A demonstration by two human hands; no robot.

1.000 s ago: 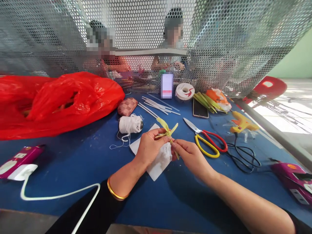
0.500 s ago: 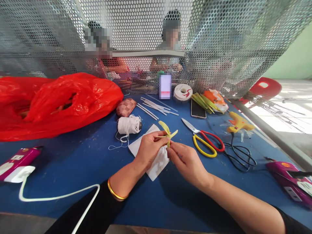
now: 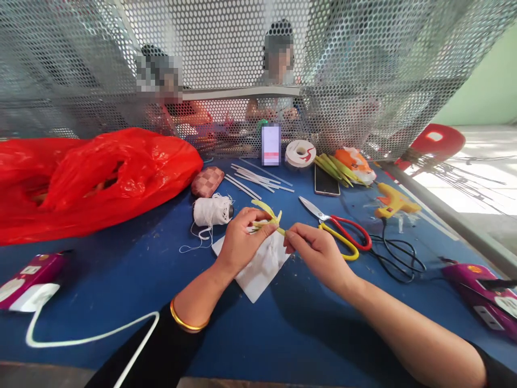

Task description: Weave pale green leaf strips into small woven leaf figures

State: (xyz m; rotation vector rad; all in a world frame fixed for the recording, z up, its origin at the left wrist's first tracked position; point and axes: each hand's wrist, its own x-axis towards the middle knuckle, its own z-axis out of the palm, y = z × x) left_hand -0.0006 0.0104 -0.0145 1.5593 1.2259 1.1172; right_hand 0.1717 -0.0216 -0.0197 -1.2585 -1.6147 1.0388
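Observation:
My left hand (image 3: 244,237) is closed, pinching a small yellow-green piece of leaf-like strips (image 3: 266,209) that spread out like petals. My right hand (image 3: 317,250) is closed too, its thumb and forefinger on a thin end of the same piece, pulled out to the right. Both hands are above a white folded cloth or paper (image 3: 252,283) on the blue table. Beyond my left hand lies a spool of white thread (image 3: 212,210) with a loose tail. Scissors (image 3: 345,229) with red and yellow handles rest just past my right hand.
White sticks (image 3: 258,179), a checkered pouch (image 3: 207,181), a lit phone (image 3: 271,145), a ribbon roll (image 3: 300,153), green-yellow leaves (image 3: 335,167) on a dark phone (image 3: 327,180) and a yellow glue gun (image 3: 396,200) lie behind. A red bag (image 3: 161,167) fills the left. People sit beyond a perforated screen.
My right hand has moved right, drawing an end of the piece outward. The piece has tipped left in my left hand. The view has shifted slightly.

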